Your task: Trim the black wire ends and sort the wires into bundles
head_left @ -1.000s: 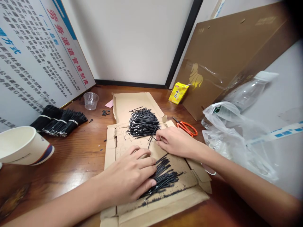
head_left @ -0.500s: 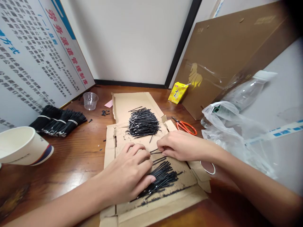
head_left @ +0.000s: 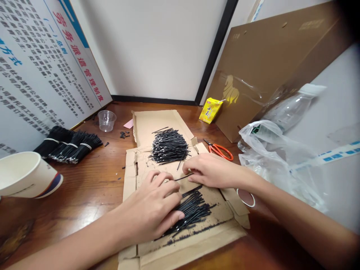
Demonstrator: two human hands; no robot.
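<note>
A flattened cardboard sheet [head_left: 157,122] lies on the wooden table. A loose heap of thin black wires [head_left: 168,145] sits on its far half. Nearer me, a neat row of black wires [head_left: 194,210] lies under my left hand [head_left: 153,210], whose fingers press flat on them. My right hand [head_left: 209,170] rests just right of it, fingers pinched on a single black wire [head_left: 182,177] that reaches toward my left fingertips.
Bundles of tied black wires [head_left: 70,144] lie at the left by a printed board. A paper cup [head_left: 26,174], a small plastic cup [head_left: 106,120], orange scissors [head_left: 221,150], a yellow pack [head_left: 210,110], a plastic bag [head_left: 278,157] and a brown box [head_left: 270,63] surround the cardboard.
My right hand drew back from the loose heap toward my left hand, bringing one wire with it. The left hand stayed pressed on the row.
</note>
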